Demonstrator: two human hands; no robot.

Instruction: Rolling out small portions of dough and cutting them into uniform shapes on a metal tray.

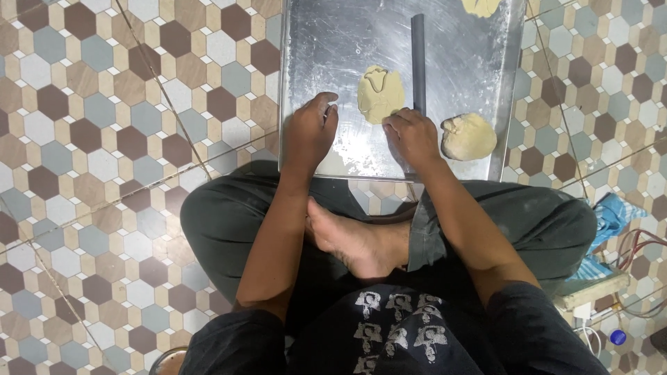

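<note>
A steel tray (326, 42) lies on the tiled floor in front of my crossed legs. A flattened piece of pale dough (379, 94) rests near its middle. My right hand (413, 135) sits just below the dough, fingers curled at the near end of a grey pipe-like rolling pin (417, 59) that lies lengthwise on the tray. My left hand (310, 132) rests knuckles-up on the tray's near left part, fingers bent, left of the dough. A thick lump of dough (468, 136) sits at the tray's near right. Another dough piece (480, 6) shows at the top edge.
Hexagon-patterned floor tiles (104, 139) surround the tray. At the right lie a blue cloth (615, 215), a small board (603, 288) and several cables (643, 243). A round container rim (167, 361) shows at the bottom left.
</note>
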